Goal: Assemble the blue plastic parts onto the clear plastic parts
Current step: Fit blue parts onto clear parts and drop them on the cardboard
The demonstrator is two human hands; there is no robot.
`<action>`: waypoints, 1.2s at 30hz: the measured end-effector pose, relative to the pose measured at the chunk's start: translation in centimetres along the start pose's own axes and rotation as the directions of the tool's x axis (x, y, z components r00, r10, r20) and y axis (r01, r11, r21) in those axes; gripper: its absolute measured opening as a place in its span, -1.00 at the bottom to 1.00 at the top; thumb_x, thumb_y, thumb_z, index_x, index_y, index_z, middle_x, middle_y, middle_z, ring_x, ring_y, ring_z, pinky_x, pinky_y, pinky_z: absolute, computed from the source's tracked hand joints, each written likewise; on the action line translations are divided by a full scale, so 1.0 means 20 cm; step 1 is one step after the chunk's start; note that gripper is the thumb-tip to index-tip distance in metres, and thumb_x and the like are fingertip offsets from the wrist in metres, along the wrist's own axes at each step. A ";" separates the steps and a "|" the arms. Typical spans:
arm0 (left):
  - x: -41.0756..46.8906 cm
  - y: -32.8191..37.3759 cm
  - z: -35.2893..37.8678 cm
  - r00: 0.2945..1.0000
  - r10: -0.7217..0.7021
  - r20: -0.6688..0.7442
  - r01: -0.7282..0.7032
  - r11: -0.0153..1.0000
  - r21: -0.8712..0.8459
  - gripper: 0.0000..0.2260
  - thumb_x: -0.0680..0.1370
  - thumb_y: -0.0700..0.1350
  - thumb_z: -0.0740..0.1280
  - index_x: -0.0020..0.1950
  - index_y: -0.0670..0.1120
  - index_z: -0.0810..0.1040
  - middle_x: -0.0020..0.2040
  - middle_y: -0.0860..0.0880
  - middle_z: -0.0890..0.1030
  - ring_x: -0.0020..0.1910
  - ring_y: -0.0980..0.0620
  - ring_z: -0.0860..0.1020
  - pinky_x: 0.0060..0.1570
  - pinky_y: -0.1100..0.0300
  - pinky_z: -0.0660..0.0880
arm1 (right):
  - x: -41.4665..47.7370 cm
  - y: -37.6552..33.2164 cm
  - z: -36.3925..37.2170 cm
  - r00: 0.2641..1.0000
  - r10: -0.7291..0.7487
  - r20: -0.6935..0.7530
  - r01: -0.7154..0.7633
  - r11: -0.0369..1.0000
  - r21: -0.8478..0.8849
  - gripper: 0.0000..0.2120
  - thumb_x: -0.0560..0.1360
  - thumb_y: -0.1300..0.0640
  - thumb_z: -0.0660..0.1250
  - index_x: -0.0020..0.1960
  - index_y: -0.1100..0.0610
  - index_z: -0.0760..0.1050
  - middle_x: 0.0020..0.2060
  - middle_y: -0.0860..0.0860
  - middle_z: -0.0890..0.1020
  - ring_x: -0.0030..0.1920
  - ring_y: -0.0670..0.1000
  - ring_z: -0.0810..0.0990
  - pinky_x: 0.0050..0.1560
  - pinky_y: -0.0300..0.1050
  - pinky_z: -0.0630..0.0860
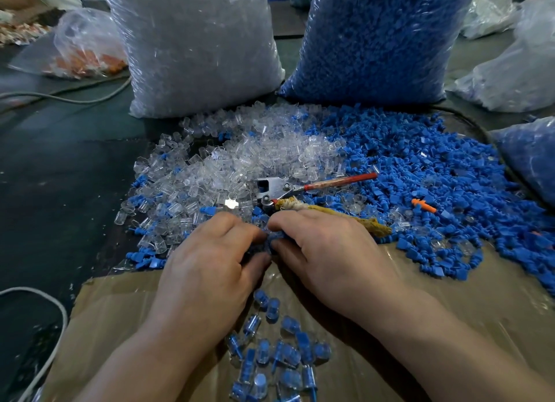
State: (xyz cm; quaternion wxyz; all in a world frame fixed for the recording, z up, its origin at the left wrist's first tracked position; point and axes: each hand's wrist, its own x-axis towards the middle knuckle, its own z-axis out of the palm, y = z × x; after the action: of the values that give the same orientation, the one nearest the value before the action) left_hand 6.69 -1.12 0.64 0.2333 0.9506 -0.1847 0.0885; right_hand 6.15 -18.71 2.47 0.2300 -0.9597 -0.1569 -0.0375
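Head view, lower centre of the frame: the left hand [210, 260] and the right hand [324, 251] meet fingertip to fingertip, both curled and pinching a small blue plastic part [274, 240] between them; it is too blurred to tell whether a clear piece is there too. Below them, finished clear-and-blue capsules [270, 350] lie scattered on a brown cardboard sheet [120, 305]. Just above the hands a metal crimping tool with a red handle [288, 188] rests between the heap of loose clear plastic caps [240, 161] and the heap of loose blue plastic plugs [420, 167], spread on the dark tabletop [60, 161]. Two tall bags stand at the top.
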 end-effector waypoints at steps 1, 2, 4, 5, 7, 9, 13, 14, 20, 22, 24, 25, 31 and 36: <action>0.00 0.00 0.00 1.000 -0.005 -0.002 0.005 1.000 0.001 -0.77 0.48 0.10 0.34 0.06 0.06 0.65 -0.07 0.16 0.54 -0.11 0.13 0.49 -0.17 0.20 0.39 | 0.00 0.00 0.00 1.000 0.014 -0.013 -0.014 0.999 0.031 -0.81 0.61 -0.05 0.18 0.19 -0.09 0.45 0.00 -0.10 0.60 -0.01 0.03 0.55 -0.01 0.06 0.50; 0.00 0.00 0.00 1.000 -0.012 -0.005 0.012 1.000 -0.003 -0.79 0.48 0.09 0.34 0.05 0.06 0.64 -0.07 0.17 0.54 -0.11 0.15 0.49 -0.17 0.25 0.36 | 0.00 0.01 0.00 0.999 0.027 -0.025 -0.025 0.998 0.057 -0.82 0.61 -0.04 0.20 0.19 -0.10 0.45 0.00 -0.11 0.61 -0.02 0.02 0.55 -0.01 0.06 0.50; 0.00 0.00 0.00 0.999 -0.035 -0.017 0.035 0.999 -0.026 -0.82 0.50 0.10 0.32 0.03 0.09 0.60 -0.09 0.22 0.50 -0.15 0.23 0.45 -0.17 0.37 0.30 | 0.00 0.01 0.01 0.998 0.038 -0.052 -0.033 0.996 0.089 -0.85 0.60 -0.04 0.23 0.17 -0.12 0.44 -0.02 -0.14 0.61 -0.05 -0.02 0.55 -0.02 0.05 0.51; 0.00 0.00 0.01 0.998 -0.050 -0.026 0.049 0.998 -0.044 -0.84 0.50 0.11 0.31 0.02 0.10 0.57 -0.11 0.24 0.48 -0.15 0.25 0.45 -0.16 0.40 0.28 | -0.01 0.02 0.01 0.997 0.042 -0.064 -0.035 0.994 0.099 -0.86 0.60 -0.04 0.23 0.15 -0.13 0.44 -0.02 -0.15 0.62 -0.05 -0.03 0.55 -0.03 0.04 0.51; 0.00 0.00 0.01 0.996 -0.077 -0.052 0.073 0.994 -0.081 -0.86 0.50 0.11 0.30 0.01 0.12 0.52 -0.11 0.26 0.45 -0.11 0.32 0.45 -0.18 0.40 0.29 | -0.01 0.02 0.02 0.995 0.056 -0.081 -0.046 0.992 0.117 -0.86 0.59 -0.06 0.24 0.15 -0.13 0.43 -0.03 -0.15 0.63 -0.05 -0.05 0.56 -0.03 0.00 0.50; 0.00 0.00 0.01 0.994 -0.088 -0.068 0.081 0.992 -0.096 -0.86 0.50 0.12 0.30 0.01 0.13 0.50 -0.09 0.27 0.45 -0.09 0.33 0.45 -0.19 0.40 0.29 | -0.01 0.03 0.02 0.993 0.073 -0.094 -0.061 0.990 0.130 -0.85 0.59 -0.08 0.25 0.14 -0.14 0.42 -0.07 -0.15 0.64 -0.08 -0.08 0.54 -0.06 -0.03 0.48; -0.02 0.00 0.00 0.988 -0.097 -0.120 0.080 0.987 -0.142 -0.88 0.49 0.13 0.32 -0.01 0.20 0.45 -0.18 0.24 0.48 -0.04 0.31 0.47 -0.26 0.36 0.29 | -0.01 0.03 0.02 0.992 0.090 -0.086 -0.077 0.986 0.151 -0.84 0.59 -0.11 0.25 0.15 -0.17 0.39 -0.11 -0.16 0.62 -0.12 -0.11 0.53 -0.10 -0.06 0.46; -0.03 0.00 0.00 0.984 -0.113 -0.140 0.086 0.980 -0.182 -0.89 0.49 0.13 0.33 -0.02 0.23 0.45 -0.24 0.18 0.50 -0.07 0.28 0.49 -0.31 0.34 0.32 | -0.02 0.03 0.02 0.991 0.099 -0.085 -0.085 0.984 0.159 -0.84 0.59 -0.11 0.25 0.16 -0.18 0.37 -0.13 -0.17 0.62 -0.13 -0.12 0.53 -0.12 -0.09 0.46; -0.04 0.02 -0.02 0.971 -0.163 -0.175 0.103 0.946 -0.307 -0.88 0.47 0.10 0.38 -0.07 0.23 0.46 -0.08 0.28 0.57 -0.17 0.24 0.57 -0.36 0.31 0.52 | -0.02 0.04 0.02 0.982 0.152 -0.112 -0.116 0.954 0.278 -0.86 0.56 -0.09 0.30 0.09 -0.19 0.38 -0.24 -0.17 0.59 -0.18 -0.17 0.53 -0.19 -0.14 0.49; -0.03 0.01 -0.02 0.973 -0.149 -0.178 0.100 0.960 -0.261 -0.87 0.46 0.09 0.39 -0.12 0.22 0.44 -0.04 0.29 0.53 -0.12 0.29 0.53 -0.43 0.36 0.38 | -0.02 0.05 0.02 0.975 0.191 -0.112 -0.139 0.921 0.364 -0.84 0.53 -0.12 0.34 0.04 -0.22 0.37 -0.27 -0.15 0.60 -0.26 -0.18 0.56 -0.26 -0.15 0.54; -0.02 -0.01 -0.01 0.974 -0.173 -0.143 0.123 0.944 -0.308 -0.88 0.44 0.12 0.39 -0.12 0.23 0.46 -0.02 0.29 0.53 -0.10 0.27 0.52 -0.33 0.31 0.38 | -0.01 0.05 0.02 0.971 0.217 -0.099 -0.148 0.873 0.465 -0.86 0.51 -0.10 0.38 0.00 -0.21 0.43 -0.29 -0.13 0.62 -0.36 -0.13 0.59 -0.31 -0.06 0.59; -0.02 -0.02 -0.01 0.974 -0.191 -0.124 0.140 0.931 -0.337 -0.86 0.42 0.14 0.41 -0.10 0.23 0.48 -0.03 0.27 0.54 -0.12 0.24 0.54 -0.32 0.26 0.42 | -0.01 0.05 0.01 0.971 0.222 -0.085 -0.148 0.843 0.517 -0.88 0.51 -0.08 0.39 0.00 -0.20 0.47 -0.30 -0.13 0.63 -0.39 -0.11 0.59 -0.32 -0.04 0.60; -0.06 -0.01 -0.02 0.928 -0.372 0.037 0.203 0.419 -0.885 -0.86 0.33 -0.01 0.52 -0.16 0.04 0.63 -0.31 0.01 0.60 -0.38 0.08 0.57 -0.40 0.20 0.58 | -0.04 0.04 -0.01 0.957 0.288 0.018 -0.191 0.588 0.786 -0.83 0.58 0.11 0.34 0.04 -0.14 0.62 -0.34 -0.08 0.62 -0.40 -0.09 0.54 -0.33 -0.19 0.49; -0.05 -0.03 -0.02 0.942 -0.312 0.123 0.218 0.292 -0.931 -0.76 0.28 -0.07 0.57 -0.09 0.06 0.67 -0.24 0.01 0.62 -0.32 0.06 0.61 -0.34 0.21 0.57 | -0.07 -0.01 -0.07 0.969 0.218 0.117 -0.196 0.388 0.901 -0.83 0.53 0.21 0.36 0.02 -0.06 0.58 -0.26 0.07 0.67 -0.32 0.08 0.68 -0.33 -0.11 0.59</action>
State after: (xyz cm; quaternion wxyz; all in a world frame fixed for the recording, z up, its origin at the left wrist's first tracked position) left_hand 5.90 -0.09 0.54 0.7528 0.6566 -0.0325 -0.0343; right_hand 4.73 -19.55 3.51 0.7151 -0.6946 -0.0295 0.0722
